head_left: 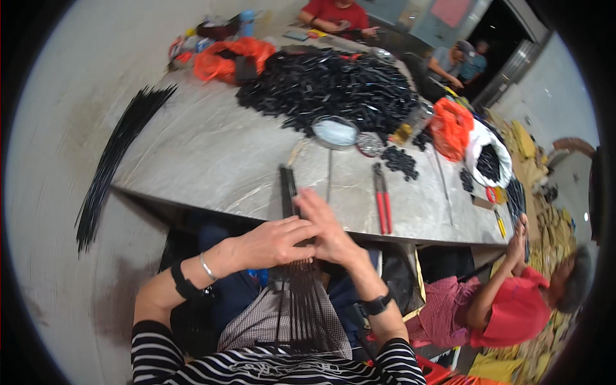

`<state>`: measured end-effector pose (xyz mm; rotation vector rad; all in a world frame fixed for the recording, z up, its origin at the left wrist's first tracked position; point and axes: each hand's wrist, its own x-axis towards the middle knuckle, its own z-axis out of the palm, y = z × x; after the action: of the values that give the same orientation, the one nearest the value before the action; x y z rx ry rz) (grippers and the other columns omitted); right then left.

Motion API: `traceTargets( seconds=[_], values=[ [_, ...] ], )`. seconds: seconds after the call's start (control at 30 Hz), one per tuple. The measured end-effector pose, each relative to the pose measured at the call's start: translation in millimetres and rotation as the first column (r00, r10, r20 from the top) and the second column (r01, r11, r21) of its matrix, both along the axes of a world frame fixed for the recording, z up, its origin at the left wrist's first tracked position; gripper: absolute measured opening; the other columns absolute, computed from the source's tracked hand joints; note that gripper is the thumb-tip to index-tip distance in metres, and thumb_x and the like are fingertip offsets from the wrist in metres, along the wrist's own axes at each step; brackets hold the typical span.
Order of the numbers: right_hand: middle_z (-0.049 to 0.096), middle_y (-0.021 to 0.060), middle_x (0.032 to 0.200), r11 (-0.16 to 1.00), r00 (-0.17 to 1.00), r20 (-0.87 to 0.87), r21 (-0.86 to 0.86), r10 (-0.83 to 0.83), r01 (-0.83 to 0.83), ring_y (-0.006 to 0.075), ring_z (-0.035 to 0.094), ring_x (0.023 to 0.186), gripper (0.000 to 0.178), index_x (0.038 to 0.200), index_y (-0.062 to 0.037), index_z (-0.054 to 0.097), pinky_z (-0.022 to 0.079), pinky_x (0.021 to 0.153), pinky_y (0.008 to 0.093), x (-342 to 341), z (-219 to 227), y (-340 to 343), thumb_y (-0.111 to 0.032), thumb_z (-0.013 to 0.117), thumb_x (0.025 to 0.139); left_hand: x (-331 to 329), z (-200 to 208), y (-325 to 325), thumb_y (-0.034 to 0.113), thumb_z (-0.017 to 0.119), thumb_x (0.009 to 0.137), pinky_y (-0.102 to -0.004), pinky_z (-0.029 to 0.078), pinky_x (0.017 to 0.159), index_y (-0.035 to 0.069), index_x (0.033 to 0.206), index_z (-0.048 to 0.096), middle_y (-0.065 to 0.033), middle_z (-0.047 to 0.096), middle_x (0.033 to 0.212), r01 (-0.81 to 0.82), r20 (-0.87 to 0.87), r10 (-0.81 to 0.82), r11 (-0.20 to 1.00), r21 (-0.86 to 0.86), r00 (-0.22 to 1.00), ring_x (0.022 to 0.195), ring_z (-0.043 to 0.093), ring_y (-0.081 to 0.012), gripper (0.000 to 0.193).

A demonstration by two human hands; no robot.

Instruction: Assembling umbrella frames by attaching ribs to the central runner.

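A bundle of thin black rods (301,299) runs from my lap up over the table's front edge, its far end made of thicker, flat-looking black pieces (288,190). My left hand (273,242) lies across the bundle with its fingers closed over it. Pressed against the bundle's right side is my right hand (328,234), its slightly blurred fingers reaching up along the rods. The hands touch and hide the bundle's middle. Beyond them, a single thin dark rod (330,176) lies on the table, and red-handled pliers (382,200) rest to the right.
A heap of short black pieces (327,83) covers the table's far side. Nearer stand a dish with a pale blue item (335,132) and a round tin (369,144). Long black rods (122,163) overhang the left edge. A co-worker in red (513,308) sits close at right.
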<state>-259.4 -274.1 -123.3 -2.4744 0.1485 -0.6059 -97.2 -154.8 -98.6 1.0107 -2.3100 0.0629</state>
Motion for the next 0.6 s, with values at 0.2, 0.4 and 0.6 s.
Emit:
traceTargets(
  seconds=[0.2,0.4,0.6],
  values=[
    [0.046,0.0143,0.138,0.978,0.975,0.161,0.116,0.155,-0.175,0.0340,0.029,0.138,0.067,0.129,-0.0054,0.050,0.019,0.114,0.0474,3.9,-7.7,7.2,-0.026,0.073,0.069,-21.0,19.0,4.9,0.017,0.071,0.074,-0.0354,0.055,0.068,0.014,0.097,0.067,-0.0091,0.060,0.109,-0.055,0.004,0.055,0.998,0.030,0.998,0.095,0.062,-0.0290,0.023],
    [0.051,0.0085,0.133,0.983,0.987,0.132,0.144,0.093,-0.112,0.0304,0.036,0.135,0.062,0.125,-0.0083,0.053,0.020,0.113,0.0514,-4.7,2.0,9.8,-0.028,0.072,0.070,-32.6,20.7,8.9,0.018,0.077,0.071,-0.0372,0.050,0.087,0.013,0.105,0.066,-0.0123,0.056,0.119,-0.069,-0.226,0.076,0.997,0.042,0.971,0.106,0.058,-0.0306,0.036],
    [0.052,0.0087,0.129,0.993,0.996,0.080,0.102,0.048,-0.056,0.0313,0.038,0.133,0.063,0.123,-0.0082,0.050,0.025,0.110,0.0518,4.3,4.6,14.9,-0.027,0.074,0.068,-49.5,-56.0,46.7,0.024,0.079,0.074,-0.0382,0.042,0.098,0.000,0.118,0.056,-0.0144,0.048,0.127,-0.266,-0.833,0.300,0.945,0.192,0.465,0.116,0.051,-0.0273,0.054]
  ],
)
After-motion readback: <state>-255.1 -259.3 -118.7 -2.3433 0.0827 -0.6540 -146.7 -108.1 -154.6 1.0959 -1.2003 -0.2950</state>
